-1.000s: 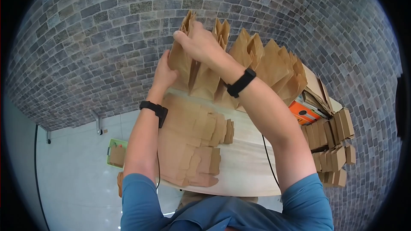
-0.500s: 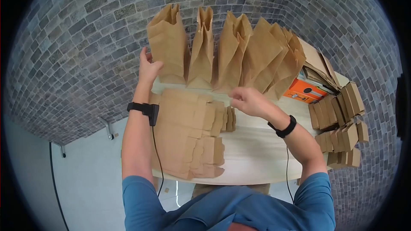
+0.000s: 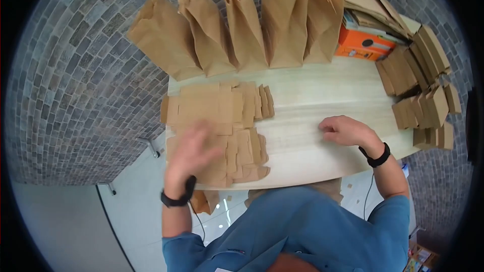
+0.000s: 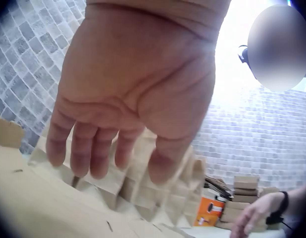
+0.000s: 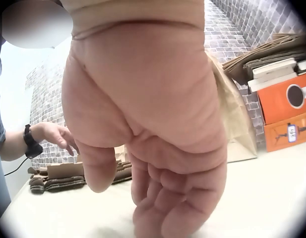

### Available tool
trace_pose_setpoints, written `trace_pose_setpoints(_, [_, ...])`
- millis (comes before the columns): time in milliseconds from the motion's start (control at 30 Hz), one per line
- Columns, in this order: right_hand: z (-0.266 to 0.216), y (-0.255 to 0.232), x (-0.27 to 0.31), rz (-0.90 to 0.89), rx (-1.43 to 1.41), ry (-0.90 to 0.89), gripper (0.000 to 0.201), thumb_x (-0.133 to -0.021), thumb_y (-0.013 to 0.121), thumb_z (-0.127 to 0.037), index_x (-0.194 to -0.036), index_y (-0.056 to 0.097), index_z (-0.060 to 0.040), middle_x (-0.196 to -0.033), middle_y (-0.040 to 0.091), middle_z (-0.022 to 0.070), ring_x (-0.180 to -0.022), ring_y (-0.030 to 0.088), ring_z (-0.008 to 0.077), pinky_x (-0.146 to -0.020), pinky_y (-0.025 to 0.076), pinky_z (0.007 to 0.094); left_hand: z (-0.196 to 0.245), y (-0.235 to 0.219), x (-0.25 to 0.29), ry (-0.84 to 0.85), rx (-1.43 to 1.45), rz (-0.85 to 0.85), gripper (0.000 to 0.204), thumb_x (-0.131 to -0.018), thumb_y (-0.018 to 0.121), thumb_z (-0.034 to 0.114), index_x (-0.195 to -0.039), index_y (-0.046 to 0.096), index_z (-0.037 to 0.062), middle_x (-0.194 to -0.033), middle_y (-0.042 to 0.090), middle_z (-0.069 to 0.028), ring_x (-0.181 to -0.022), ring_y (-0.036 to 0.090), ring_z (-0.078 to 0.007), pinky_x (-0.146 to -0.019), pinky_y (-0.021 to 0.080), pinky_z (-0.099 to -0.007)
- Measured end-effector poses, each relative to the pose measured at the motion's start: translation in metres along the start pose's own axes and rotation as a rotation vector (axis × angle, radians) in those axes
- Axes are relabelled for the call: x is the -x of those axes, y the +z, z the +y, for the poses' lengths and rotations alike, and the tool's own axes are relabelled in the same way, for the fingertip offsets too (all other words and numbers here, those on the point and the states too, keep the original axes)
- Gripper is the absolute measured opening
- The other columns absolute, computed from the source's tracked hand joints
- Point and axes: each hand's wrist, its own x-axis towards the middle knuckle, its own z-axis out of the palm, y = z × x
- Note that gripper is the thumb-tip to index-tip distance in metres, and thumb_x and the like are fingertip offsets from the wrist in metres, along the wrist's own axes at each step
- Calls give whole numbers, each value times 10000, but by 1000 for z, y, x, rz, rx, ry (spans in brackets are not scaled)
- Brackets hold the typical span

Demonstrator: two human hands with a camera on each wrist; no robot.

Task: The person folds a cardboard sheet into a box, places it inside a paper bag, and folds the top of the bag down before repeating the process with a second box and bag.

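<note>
Left hand (image 3: 192, 152), fingers extended and empty, over flattened cartons (image 3: 201, 103) at nine o'clock on the counter (image 3: 302, 93); right hand (image 3: 349, 131) loosely curled, empty. Dragging one carton could scatter the overlapped rest.

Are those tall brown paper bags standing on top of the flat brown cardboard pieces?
No, the tall brown paper bags stand behind the flat brown cardboard pieces on the pale tabletop.

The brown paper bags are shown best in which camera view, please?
The head view: five brown paper bags show in a row, nearly whole, though some tops meet the frame edge. In the left wrist view, the left hand partly hides them; the right wrist view shows only part beside the right hand.
</note>
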Motion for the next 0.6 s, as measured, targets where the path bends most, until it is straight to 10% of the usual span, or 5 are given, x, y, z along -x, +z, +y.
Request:
trace_pose_setpoints(267, [19, 16, 24, -52, -258, 91, 454, -892, 656, -122, -1329, 546, -69, -907, 651, 73, -842, 602, 190, -793, 494, 324, 38, 56, 20, -104, -135, 0, 870, -658, 868, 342, -1397, 526, 35, -1457, 434, -307, -1372, 393, -465, -1127, 374, -498])
trace_pose_setpoints(600, [30, 17, 20, -53, -289, 34, 449, -888, 661, -153, -1317, 546, -83, -947, 650, 73, -888, 601, 193, -824, 491, 338, 47, 69, 9, -212, -157, 187, 625, -806, 775, 257, -1328, 569, -19, -1336, 546, -256, -1216, 515, -424, -1040, 441, -471])
